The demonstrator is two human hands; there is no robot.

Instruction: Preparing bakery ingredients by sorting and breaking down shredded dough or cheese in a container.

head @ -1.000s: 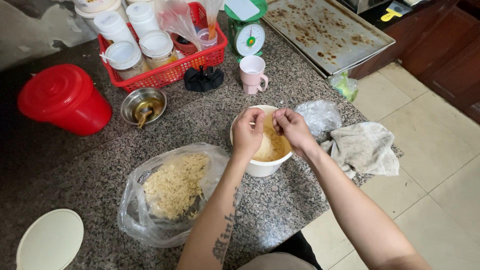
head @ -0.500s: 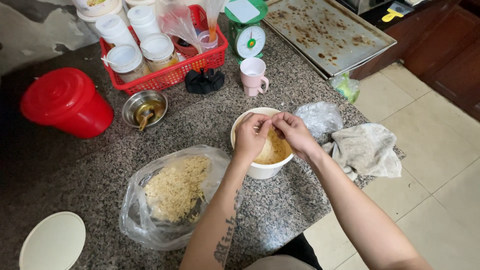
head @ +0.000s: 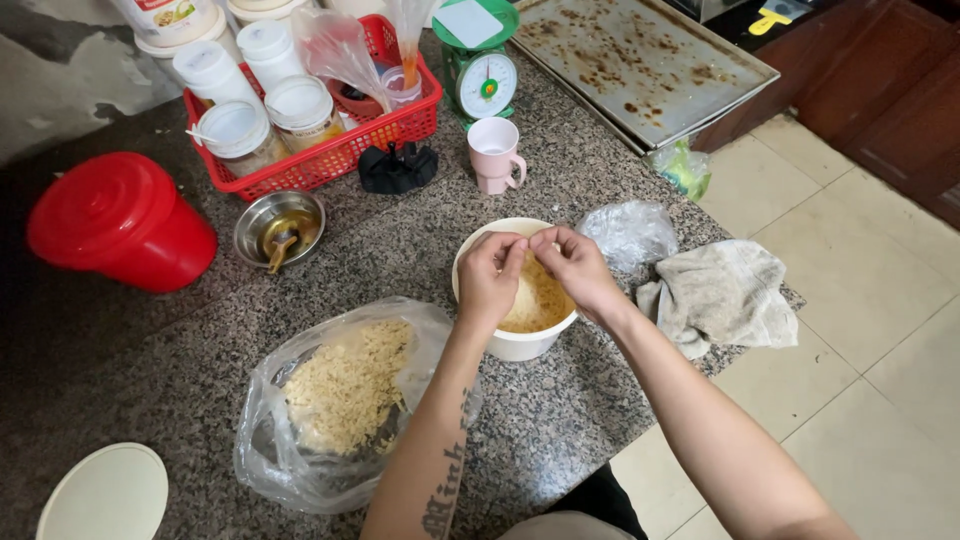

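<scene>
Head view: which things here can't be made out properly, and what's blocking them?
- White bowl: both hands cover much of its yellowish contents.
- What the left hand and right hand pinch between their fingers: too small to tell.
- White lid: cut off by the bottom edge.
- Metal tray and red basket jars: cut off by the top edge.
- Small steel bowl: contents unclear.

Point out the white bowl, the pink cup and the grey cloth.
white bowl (head: 520, 345), head view, on its outer front wall below the hands.
pink cup (head: 493, 160), head view, on its side wall under the rim.
grey cloth (head: 722, 292), head view, on the middle of its crumpled top.
</scene>
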